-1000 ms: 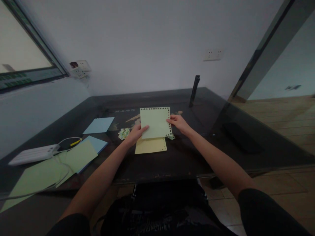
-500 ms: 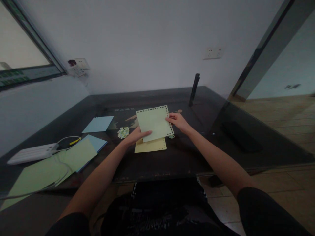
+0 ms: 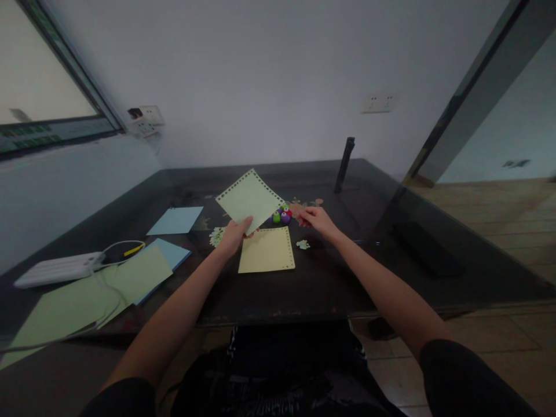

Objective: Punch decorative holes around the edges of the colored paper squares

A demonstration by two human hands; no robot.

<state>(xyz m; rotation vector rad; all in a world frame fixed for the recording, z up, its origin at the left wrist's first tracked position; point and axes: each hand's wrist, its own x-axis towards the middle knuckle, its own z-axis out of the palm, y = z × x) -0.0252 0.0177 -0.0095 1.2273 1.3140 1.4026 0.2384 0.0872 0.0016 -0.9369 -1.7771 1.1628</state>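
I see my left hand (image 3: 233,236) pinching the near corner of a pale green sheet (image 3: 249,198) with punched edges, lifted clear of the dark table (image 3: 330,278) and tilted. My right hand (image 3: 316,220) hovers loosely curled, holding nothing, just right of the small coloured punches (image 3: 282,215). A yellow sheet (image 3: 267,250) lies flat between my hands, with paper scraps (image 3: 303,245) near my right wrist.
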